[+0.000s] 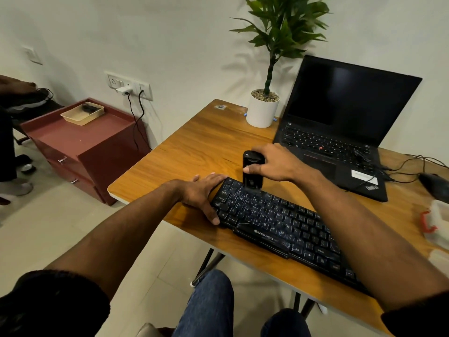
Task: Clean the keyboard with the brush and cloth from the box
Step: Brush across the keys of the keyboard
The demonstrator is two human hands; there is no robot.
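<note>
A black keyboard [279, 224] lies diagonally on the wooden table [206, 142]. My right hand [274, 164] grips a black brush [251, 173] upright, its bristle end down on the keys near the keyboard's upper left corner. My left hand [204, 193] rests flat against the keyboard's left end, fingers straight along the far edge and thumb at the near corner. A white box with a red clasp [435, 222] sits at the table's right edge, partly cut off. No cloth is visible.
An open black laptop [340, 132] stands behind the keyboard, beside a potted plant [263, 108]. A black mouse [435, 186] and cables lie at the right. A red cabinet [80, 147] with a beige tray [82, 114] stands left of the table. My knees are under the table's edge.
</note>
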